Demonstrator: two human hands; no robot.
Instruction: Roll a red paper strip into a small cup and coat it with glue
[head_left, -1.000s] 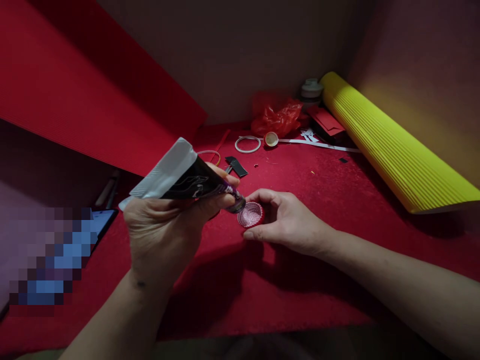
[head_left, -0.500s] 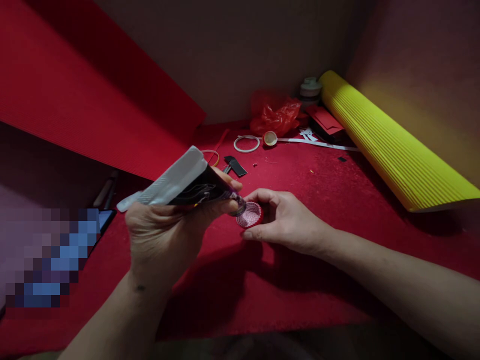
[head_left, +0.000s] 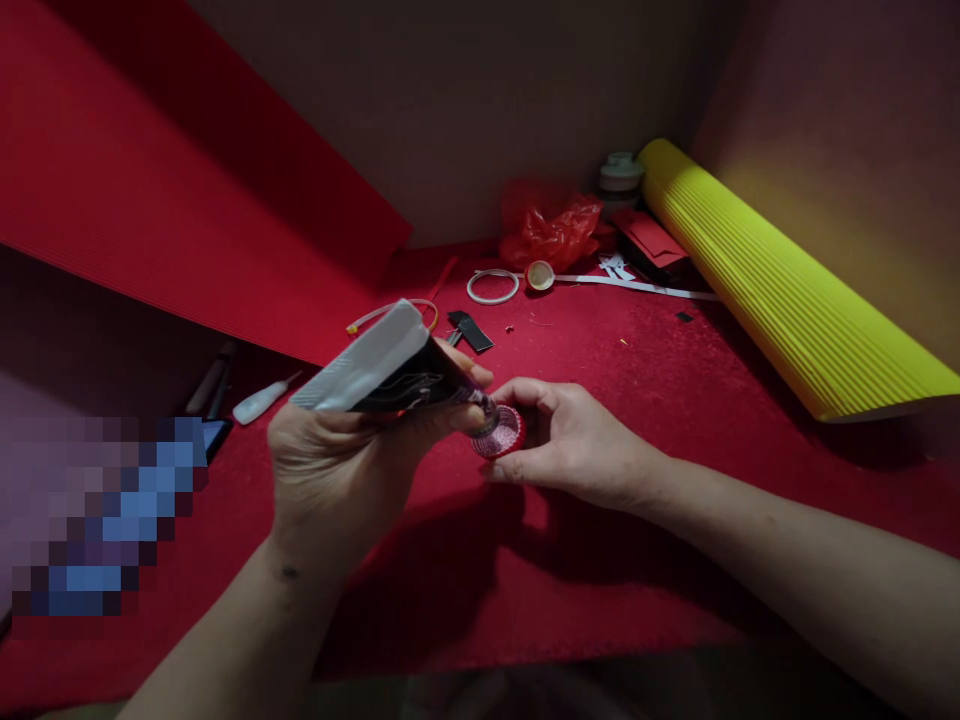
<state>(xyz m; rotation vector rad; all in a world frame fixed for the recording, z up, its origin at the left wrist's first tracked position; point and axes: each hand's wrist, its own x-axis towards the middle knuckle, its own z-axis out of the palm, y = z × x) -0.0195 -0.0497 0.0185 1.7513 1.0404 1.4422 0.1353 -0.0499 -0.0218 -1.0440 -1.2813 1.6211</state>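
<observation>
My left hand (head_left: pixel 337 470) is closed round a squeeze tube (head_left: pixel 394 375) with a black body and a flat silver-white end. The tube tilts down to the right, its nozzle end at the thumb. Between the thumb and fingers of my right hand (head_left: pixel 581 445) is a small coiled cup (head_left: pixel 506 436), pale pink and ridged inside with a red edge. Its opening faces up and left. The tube's nozzle reaches over the cup's left rim; whether it touches is hidden. What comes out of the tube, if anything, cannot be made out.
A red corrugated sheet (head_left: pixel 187 190) leans at left; a yellow corrugated roll (head_left: pixel 780 290) lies at right. Behind are a red plastic bag (head_left: pixel 551 225), a white ring (head_left: pixel 493 287), another small cup (head_left: pixel 539 277) and a black piece (head_left: pixel 472 332). A white pointed bottle (head_left: pixel 259 402) lies left.
My left hand and the tube have shifted a little to the right, the nozzle further over the cup. More of the white pointed bottle now shows. My right hand stays put.
</observation>
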